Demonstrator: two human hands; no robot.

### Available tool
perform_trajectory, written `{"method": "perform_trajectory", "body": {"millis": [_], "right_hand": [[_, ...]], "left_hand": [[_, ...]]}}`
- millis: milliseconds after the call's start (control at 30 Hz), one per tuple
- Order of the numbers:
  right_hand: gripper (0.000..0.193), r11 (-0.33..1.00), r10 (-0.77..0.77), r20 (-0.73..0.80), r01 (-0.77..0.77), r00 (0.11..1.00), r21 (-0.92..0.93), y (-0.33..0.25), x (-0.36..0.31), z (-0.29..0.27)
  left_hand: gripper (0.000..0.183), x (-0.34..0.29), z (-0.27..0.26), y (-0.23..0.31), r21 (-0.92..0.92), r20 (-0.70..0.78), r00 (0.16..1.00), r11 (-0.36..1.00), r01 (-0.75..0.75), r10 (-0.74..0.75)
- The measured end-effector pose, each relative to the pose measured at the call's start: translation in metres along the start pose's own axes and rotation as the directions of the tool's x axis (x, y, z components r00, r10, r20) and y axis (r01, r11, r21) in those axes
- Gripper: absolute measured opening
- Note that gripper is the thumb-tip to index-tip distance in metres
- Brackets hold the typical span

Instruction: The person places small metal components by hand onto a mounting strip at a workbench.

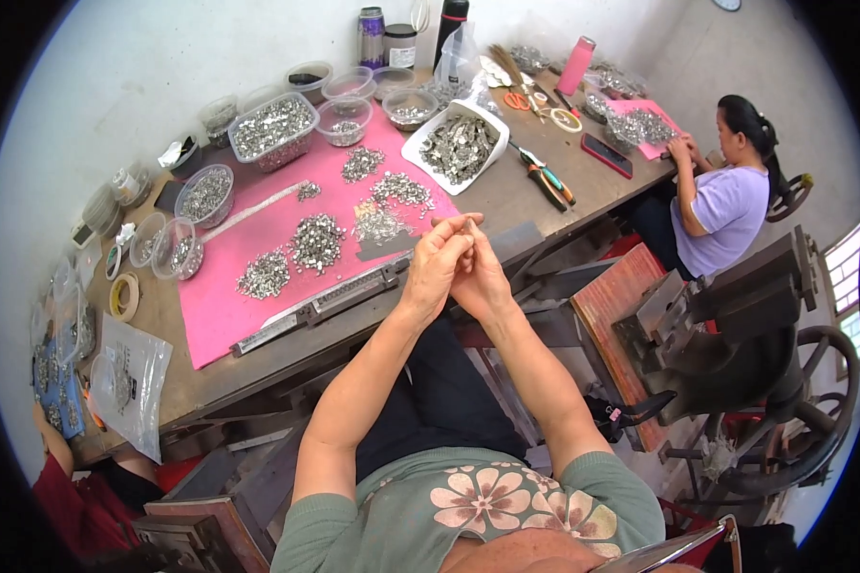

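My left hand (433, 270) and my right hand (485, 283) meet in front of the table's near edge. Their fingers are closed and pressed together around something small at the fingertips, too hidden to make out. Just beyond them lies a pink sheet (210, 320) bearing several piles of small silvery metal pieces (319, 243). Closest to my left hand is a loose heap of thin, shiny bits (380, 227), beside a flat grey strip (387, 247). A long metal bar (354, 291) runs along the sheet's front edge.
Behind the piles stand a white tub (500, 134) of flat grey pieces and a clear rectangular container (275, 129). Pliers (545, 181) lie to the right. A co-worker in lavender (731, 205) works at far right, near a handwheel machine (755, 325). Another person's red sleeve (67, 511) shows lower left.
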State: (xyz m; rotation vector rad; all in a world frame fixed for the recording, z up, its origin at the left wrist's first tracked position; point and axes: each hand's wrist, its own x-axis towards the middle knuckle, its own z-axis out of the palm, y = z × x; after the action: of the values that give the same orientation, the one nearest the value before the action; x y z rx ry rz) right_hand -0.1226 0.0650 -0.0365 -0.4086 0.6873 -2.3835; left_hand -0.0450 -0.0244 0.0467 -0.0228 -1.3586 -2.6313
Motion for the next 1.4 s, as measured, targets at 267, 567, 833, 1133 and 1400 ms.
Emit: {"method": "perform_trajectory", "body": {"millis": [267,567,833,1133,1400], "right_hand": [[0.018,0.629,0.776,-0.623,0.049,-0.098,0.776,-0.062,0.051,0.091],[0.018,1.000,-0.006,0.010,0.006,1.000,0.017,0.004,-0.006,-0.006],[0.019,1.000,-0.002,-0.054,0.003,0.999,0.017,-0.015,0.001,0.025],[0.020,0.660,0.745,-0.650,0.022,-0.149,0.751,-0.060,0.050,0.088],[0.019,0.972,0.082,0.037,-0.088,0.996,0.219,0.005,-0.015,-0.010]], "left_hand": [[0.037,-0.003,-0.006,-0.006,0.020,0.013,1.000,1.000,0.020,-0.021],[0.032,-0.003,0.001,-0.009,0.030,-0.041,0.999,1.000,0.007,-0.006],[0.033,-0.003,-0.003,-0.013,0.032,0.014,1.000,0.999,0.020,-0.020],[0.033,-0.007,-0.006,-0.014,0.033,-0.005,1.000,0.999,0.015,-0.015],[0.031,-0.009,-0.005,-0.019,0.022,-0.003,1.000,1.000,0.015,-0.015]]}}
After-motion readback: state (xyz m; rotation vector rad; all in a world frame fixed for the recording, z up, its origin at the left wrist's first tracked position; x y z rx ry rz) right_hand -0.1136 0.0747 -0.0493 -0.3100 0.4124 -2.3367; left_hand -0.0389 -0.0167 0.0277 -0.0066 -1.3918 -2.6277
